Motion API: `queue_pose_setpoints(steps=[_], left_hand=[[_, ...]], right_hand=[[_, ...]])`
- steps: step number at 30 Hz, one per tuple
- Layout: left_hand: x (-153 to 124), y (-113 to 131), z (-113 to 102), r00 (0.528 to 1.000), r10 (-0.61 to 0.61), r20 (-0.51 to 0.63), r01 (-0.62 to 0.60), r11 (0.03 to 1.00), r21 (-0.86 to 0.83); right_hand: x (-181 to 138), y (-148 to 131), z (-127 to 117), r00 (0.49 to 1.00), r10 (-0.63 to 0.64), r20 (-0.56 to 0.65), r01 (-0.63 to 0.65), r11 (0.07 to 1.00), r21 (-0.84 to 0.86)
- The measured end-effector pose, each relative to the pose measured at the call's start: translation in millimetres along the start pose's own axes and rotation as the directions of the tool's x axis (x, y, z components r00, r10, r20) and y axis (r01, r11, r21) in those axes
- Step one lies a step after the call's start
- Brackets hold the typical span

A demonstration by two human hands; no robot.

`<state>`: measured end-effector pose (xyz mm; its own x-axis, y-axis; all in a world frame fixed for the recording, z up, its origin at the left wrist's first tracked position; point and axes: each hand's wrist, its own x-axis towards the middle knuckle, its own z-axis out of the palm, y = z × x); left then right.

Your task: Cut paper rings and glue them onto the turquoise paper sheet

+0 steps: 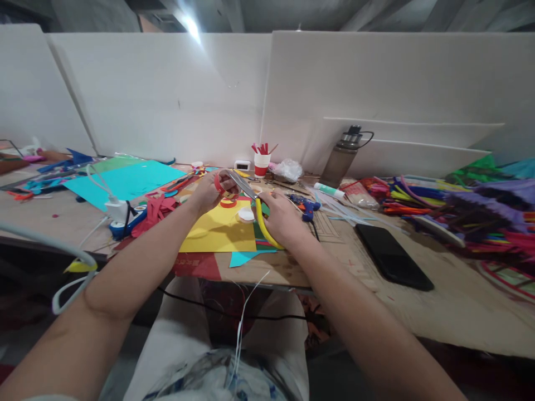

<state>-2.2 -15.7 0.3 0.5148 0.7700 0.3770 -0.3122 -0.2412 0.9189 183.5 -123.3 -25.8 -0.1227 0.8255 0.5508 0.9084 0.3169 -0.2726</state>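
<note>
My right hand [281, 216] is closed round the yellow handles of a pair of scissors [262, 225], whose metal blades point up and left toward my other hand. With its fingers bent together, my left hand [210, 192] holds a curled red paper strip [218, 182] beside the blade tips. Whether the blades touch the strip I cannot tell. Below the hands lies a sheet of yellow paper [217, 234]. A red ring [228, 203] and a small white round piece [246, 214] are on or just above it. A cyan paper scrap [246, 257] sticks out at the table's front edge.
A blue glue gun [309, 208], glue stick [329, 190], grey bottle [341, 159] and black phone [393, 256] are to the right. Red paper strips [156, 214], a power strip [130, 220] and cyan sheets [134, 181] lie left. A paper cup [262, 165] stands behind.
</note>
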Motion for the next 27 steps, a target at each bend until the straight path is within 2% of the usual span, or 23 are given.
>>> queue_pose_setpoints(steps=[7,16,19,23,27], left_hand=[[1.5,-1.3,-3.7,1.000,0.007,0.011,-0.007,1.000,-0.001],[-1.6,6.7,2.5,0.999,-0.029,0.033,0.029,1.000,0.007],[-0.4,7.6,-0.3,0.999,-0.019,-0.033,0.020,1.000,0.021],[2.1,5.7,-5.5,0.982,0.082,-0.173,-0.080,0.997,0.020],[1.9,3.3,-6.4,0.986,0.104,-0.132,-0.103,0.995,0.015]], right_hand=[[0.4,2.3,3.9,1.000,0.003,0.009,-0.003,1.000,0.002],[0.7,1.5,3.0,1.000,0.005,0.024,-0.005,0.999,0.038],[1.3,2.3,3.5,1.000,-0.001,0.014,0.000,0.999,0.051],[2.2,3.6,4.2,1.000,-0.014,0.004,0.014,0.998,0.056],[1.0,1.5,2.4,1.000,0.002,0.013,-0.003,0.999,0.047]])
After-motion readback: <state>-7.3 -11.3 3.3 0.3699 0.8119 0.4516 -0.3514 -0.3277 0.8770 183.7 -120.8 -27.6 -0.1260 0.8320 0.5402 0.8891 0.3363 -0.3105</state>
